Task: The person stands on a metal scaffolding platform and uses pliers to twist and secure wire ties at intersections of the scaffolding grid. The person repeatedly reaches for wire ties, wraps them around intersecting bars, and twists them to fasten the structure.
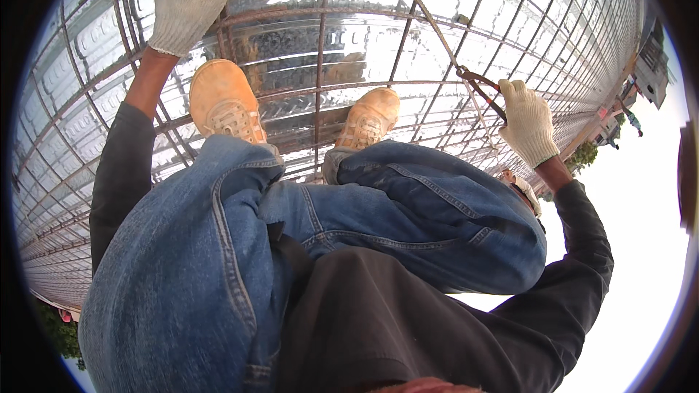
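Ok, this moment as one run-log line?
left gloved hand: at steel mesh, grip unclear | right gloved hand: holds pincers, head at mesh | below mesh: metal sheeting

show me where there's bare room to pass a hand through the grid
Open cells lie just ahead of the right shoe, between bars over the shiny sheet. The gap toward the left shoe is split by one bar. Crowded: at the pliers in the right hand, beside a diagonal bar, and left of the left hand.

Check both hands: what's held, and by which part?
Right hand: pincers, by the handle ends. Left hand: cannot tell; the picture's upper edge cuts it off.
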Demonstrator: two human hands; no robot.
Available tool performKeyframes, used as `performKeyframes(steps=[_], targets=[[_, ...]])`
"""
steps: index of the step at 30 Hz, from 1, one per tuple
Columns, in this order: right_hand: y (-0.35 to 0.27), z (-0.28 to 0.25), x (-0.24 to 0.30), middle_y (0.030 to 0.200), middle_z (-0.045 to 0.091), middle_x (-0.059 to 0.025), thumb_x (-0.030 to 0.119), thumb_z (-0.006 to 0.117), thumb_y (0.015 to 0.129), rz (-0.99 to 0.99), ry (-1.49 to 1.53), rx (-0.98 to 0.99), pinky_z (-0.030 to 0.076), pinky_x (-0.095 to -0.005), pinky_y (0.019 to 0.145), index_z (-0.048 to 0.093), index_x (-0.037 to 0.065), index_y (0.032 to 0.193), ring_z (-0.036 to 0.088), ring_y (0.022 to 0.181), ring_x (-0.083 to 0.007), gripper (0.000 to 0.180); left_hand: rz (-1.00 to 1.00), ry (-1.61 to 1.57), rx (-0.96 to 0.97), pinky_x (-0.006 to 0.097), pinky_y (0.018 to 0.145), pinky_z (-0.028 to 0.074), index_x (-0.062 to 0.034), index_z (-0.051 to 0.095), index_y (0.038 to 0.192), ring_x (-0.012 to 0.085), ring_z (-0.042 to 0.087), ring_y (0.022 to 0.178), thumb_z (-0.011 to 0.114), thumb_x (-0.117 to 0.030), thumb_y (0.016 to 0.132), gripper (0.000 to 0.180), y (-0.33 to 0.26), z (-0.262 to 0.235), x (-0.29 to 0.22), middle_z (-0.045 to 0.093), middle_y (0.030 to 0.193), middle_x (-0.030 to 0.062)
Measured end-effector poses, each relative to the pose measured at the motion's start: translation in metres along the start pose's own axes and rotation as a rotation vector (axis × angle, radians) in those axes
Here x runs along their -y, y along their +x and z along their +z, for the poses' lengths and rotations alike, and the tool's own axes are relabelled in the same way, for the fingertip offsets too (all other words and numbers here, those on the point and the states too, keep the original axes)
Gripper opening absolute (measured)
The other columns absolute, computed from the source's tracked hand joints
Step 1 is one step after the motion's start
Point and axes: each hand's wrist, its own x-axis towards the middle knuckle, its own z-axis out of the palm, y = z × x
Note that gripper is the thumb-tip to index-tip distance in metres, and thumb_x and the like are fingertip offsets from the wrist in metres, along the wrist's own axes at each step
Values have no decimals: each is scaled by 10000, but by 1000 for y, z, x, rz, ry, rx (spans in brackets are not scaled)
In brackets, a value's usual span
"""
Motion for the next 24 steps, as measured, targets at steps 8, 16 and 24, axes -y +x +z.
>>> performKeyframes(steps=[8, 16, 24], targets=[[8, 0, 8, 1059, 662, -55, 167, 704, 1028, 25, -433, -210, 555, -389, 951, 568, 42, 1334, 703, 1014, -241, 357, 15, 36, 16, 447, 1050, 537, -55, 706, 1117, 355, 654, 1233, 871, 29, 768, 395, 4, -3, -5, 686, 1344, 162], [12, 4, -12, 1013, 785, -275, 216, 708, 1011, 34, 248, 136, 637, -539, 873, 650, -49, 1159, 796, 1009, -437, 308, -16, -9, 61, 429, 1031, 547, -51, 710, 1123, 341, 658, 1232, 882, 52, 745, 428, 5, -6, 1, 688, 1325, 158], [12, 56, -24, 1020, 770, -237, 202, 691, 1052, 51, 327, 33, 634, -546, 819, 640, 9, 1224, 793, 970, -436, 264, 27, 5, 1, 406, 1025, 563, -51, 712, 1134, 331, 670, 1230, 860, 109, 742, 448, 3, 6, 7, 687, 1334, 164]])
